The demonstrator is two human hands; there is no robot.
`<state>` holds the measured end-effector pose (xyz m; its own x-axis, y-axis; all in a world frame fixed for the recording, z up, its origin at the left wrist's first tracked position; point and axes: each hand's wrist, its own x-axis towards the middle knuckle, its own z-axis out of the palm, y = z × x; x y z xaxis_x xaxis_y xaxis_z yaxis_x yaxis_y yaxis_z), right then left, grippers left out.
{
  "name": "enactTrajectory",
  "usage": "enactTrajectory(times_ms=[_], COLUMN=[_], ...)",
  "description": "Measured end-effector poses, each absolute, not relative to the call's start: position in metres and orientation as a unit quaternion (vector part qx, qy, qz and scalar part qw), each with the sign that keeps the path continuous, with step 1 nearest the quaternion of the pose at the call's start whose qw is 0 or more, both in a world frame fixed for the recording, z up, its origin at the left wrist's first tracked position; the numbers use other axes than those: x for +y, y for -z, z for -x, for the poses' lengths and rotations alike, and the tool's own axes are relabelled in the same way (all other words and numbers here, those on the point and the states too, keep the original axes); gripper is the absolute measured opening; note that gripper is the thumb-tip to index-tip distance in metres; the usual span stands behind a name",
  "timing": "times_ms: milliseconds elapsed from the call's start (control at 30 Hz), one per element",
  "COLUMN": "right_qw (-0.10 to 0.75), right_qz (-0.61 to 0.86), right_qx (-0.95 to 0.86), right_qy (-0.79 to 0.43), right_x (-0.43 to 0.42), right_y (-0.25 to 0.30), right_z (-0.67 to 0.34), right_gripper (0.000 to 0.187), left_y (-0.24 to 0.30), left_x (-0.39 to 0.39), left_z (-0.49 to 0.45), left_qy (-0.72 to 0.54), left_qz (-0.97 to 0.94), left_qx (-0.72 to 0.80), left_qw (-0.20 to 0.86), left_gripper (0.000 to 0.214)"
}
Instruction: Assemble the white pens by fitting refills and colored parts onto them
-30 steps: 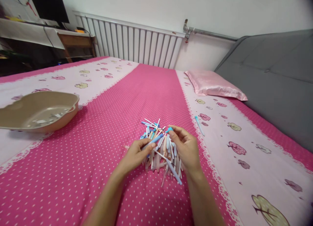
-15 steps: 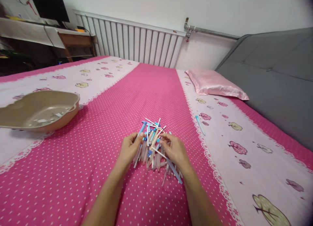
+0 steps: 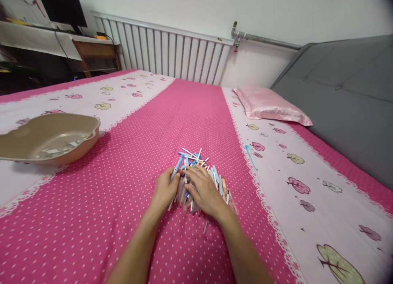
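A loose pile of slim pens and pen parts (image 3: 219,181) lies on the pink dotted sheet, in blue, white, beige and clear pieces. At the pile's left side, my left hand (image 3: 165,188) is closed on a light blue pen (image 3: 178,164) that slants up and to the right. My right hand (image 3: 203,189) reaches over the middle of the pile, hiding part of it. Its fingers stretch toward my left fingertips, with the thumb apart from them, and I see nothing clearly held. One blue-capped pen (image 3: 251,157) lies alone to the right.
A beige basin (image 3: 89,146) with small pale pieces inside stands at the left on the bed. Farther back are a pink pillow (image 3: 270,105), a grey headboard (image 3: 344,83) and a white radiator (image 3: 172,50). A desk with a monitor (image 3: 61,7) is at far left.
My right hand has moved left across the pile, up to my left hand. The long blue-grey pen under my right hand no longer shows there. My left hand has barely moved.
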<state>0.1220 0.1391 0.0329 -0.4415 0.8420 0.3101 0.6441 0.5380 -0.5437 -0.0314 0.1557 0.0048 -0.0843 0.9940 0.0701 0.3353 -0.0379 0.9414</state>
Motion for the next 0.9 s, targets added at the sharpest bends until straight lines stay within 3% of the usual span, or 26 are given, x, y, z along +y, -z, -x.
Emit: enactTrajectory(times_ms=[267, 600, 900], right_qw=[0.246, 0.281, 0.195], right_qz=[0.486, 0.489, 0.499], right_qx=[-0.823, -0.807, -0.832], right_qy=[-0.161, -0.173, -0.144], right_x=[0.136, 0.138, 0.133], right_y=[-0.028, -0.035, -0.039], right_z=[-0.119, -0.127, -0.125], right_gripper=[0.050, 0.025, 0.021], left_y=[-0.005, -0.002, -0.004], left_x=[0.155, 0.156, 0.155], left_z=[0.030, 0.031, 0.030], left_qy=[-0.423, -0.406, -0.410], left_qz=[-0.577, -0.597, -0.590], left_qx=[0.606, 0.595, 0.589], left_qw=[0.348, 0.353, 0.371], left_gripper=[0.022, 0.022, 0.024])
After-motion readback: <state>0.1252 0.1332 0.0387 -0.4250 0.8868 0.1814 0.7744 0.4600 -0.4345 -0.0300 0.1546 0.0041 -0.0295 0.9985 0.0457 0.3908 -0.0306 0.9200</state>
